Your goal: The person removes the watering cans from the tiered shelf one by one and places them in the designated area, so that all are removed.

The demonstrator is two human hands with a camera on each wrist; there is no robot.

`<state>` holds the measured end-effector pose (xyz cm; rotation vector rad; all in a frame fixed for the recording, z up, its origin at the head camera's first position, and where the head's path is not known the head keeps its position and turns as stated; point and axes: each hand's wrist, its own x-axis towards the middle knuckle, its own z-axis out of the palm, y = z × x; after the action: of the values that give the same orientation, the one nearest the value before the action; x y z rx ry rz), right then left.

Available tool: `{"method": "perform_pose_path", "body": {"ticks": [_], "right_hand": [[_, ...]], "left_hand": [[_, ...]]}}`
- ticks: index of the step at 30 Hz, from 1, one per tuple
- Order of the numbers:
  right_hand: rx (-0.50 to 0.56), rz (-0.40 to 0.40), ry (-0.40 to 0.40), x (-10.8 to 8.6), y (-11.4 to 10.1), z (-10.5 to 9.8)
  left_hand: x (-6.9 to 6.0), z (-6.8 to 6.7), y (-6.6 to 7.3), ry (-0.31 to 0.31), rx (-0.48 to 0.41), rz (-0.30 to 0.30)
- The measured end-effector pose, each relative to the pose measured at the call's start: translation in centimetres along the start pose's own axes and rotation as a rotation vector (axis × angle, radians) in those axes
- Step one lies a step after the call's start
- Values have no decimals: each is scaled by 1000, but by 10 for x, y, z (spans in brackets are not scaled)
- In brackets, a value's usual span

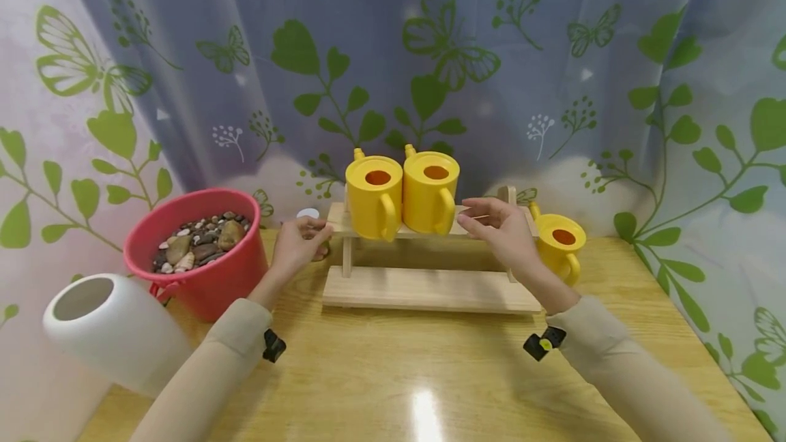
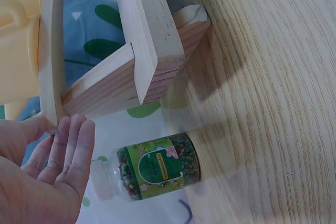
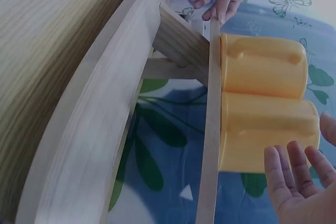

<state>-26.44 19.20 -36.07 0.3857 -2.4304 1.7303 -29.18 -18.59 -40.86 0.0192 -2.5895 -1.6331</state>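
Two yellow watering cans [image 1: 373,200] [image 1: 430,191] stand side by side on the upper board of a wooden two-tier shelf [image 1: 430,290]. At the board's left end, my left hand [image 1: 297,244] pinches the edge between thumb and fingers, as the left wrist view also shows. My right hand [image 1: 500,230] is just right of the right-hand can, fingers extended; in the right wrist view a gap separates the hand [image 3: 307,187] from the can [image 3: 270,135]. The lower board [image 3: 100,103] holds nothing visible.
A third yellow can [image 1: 560,241] stands right of the shelf. To the left are a red bucket [image 1: 209,285] of pebbles and a tilted white vase [image 1: 123,340]. A labelled jar [image 2: 157,167] stands by the shelf's left end. A patterned curtain [image 1: 368,33] hangs behind.
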Motion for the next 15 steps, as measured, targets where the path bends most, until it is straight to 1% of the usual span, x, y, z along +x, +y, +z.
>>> {"method": "perform_pose_path", "body": {"ticks": [6,15], "right_hand": [[14,18,-13,9,-3,16],[-12,18,-10,12,-5,26]], "left_hand": [[-1,0,-1,-5,-7,12],[-1,0,0,-1,-8,13]]}}
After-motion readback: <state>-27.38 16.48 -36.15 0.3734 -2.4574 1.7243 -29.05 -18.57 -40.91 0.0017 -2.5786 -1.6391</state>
